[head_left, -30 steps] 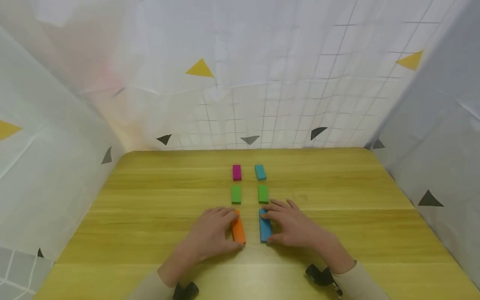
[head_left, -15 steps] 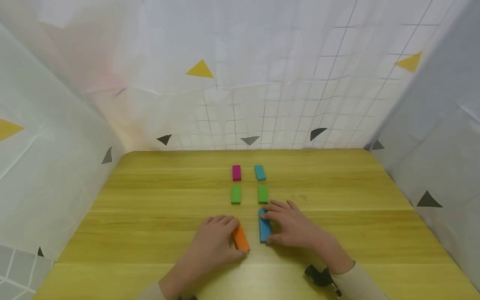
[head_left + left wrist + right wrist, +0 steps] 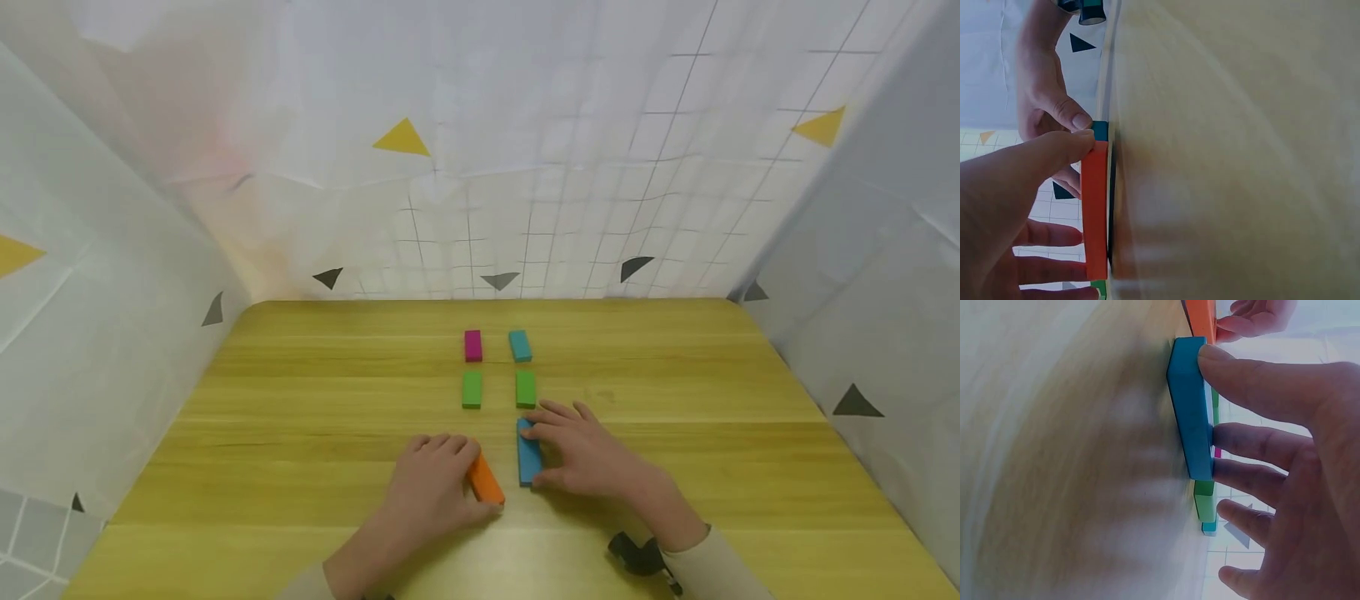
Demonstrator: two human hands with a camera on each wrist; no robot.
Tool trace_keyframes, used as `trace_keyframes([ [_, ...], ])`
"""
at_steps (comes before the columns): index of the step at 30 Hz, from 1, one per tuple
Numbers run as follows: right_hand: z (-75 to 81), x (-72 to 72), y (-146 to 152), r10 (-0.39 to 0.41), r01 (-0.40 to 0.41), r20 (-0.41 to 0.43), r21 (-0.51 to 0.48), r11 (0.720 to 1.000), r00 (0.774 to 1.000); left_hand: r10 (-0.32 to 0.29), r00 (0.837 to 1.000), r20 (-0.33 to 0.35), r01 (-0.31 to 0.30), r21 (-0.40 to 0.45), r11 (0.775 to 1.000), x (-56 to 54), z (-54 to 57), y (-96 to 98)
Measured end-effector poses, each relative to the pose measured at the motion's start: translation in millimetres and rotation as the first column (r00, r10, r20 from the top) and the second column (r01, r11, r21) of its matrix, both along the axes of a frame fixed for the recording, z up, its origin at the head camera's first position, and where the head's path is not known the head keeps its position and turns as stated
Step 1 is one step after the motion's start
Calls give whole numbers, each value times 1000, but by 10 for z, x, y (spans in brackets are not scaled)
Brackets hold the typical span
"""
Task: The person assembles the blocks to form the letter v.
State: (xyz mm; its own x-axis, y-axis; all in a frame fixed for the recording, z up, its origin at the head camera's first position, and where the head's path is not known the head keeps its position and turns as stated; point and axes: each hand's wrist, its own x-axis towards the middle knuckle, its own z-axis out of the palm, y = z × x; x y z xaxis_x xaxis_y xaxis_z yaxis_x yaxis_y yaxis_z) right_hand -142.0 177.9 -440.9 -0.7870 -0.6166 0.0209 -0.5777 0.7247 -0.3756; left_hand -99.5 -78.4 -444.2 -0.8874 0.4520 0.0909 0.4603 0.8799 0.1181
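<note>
Spreading across the upper half of the head view and down both its sides, white sheets (image 3: 315,92) stand around a wooden table (image 3: 300,375) that takes up the lower half. Pale sleeves (image 3: 708,567) enter at the bottom edge, one left of centre and one toward the right. The left hand (image 3: 435,483), at lower centre-left, is grasping the orange block, thumb at the near end and fingertips toward the far end. The right hand (image 3: 588,450), right of centre, grips the blue block in the same lengthwise way; in the right wrist view its two outermost fingers are off the block. A black wrist device (image 3: 636,554) shows at lower right, beside the right sleeve. The orange block (image 3: 486,482) lies at lower centre, slanting down to the right; whether its whole underside meets the table I cannot tell. The blue block (image 3: 529,458) sits just right of it, nearly straight. Above them in the frame are two shorter pieces, a left green block (image 3: 472,389) and a right green block (image 3: 526,388). Higher, near the middle, come the smallest looking: a magenta block (image 3: 473,346) on the left and a teal block (image 3: 521,345), slightly turned, on the right.
</note>
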Motion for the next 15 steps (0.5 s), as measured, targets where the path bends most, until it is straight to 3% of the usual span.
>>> trace_keyframes([
  [4,1,2,-8,-8,8,4,6,1000,1000,-16,1000,-16,16,-31,999,-15,-14,8],
  [15,19,15,-19,-3,3,-2,9,1000,1000,-22,999,42,22,-19,1000,-27,-6,-17],
])
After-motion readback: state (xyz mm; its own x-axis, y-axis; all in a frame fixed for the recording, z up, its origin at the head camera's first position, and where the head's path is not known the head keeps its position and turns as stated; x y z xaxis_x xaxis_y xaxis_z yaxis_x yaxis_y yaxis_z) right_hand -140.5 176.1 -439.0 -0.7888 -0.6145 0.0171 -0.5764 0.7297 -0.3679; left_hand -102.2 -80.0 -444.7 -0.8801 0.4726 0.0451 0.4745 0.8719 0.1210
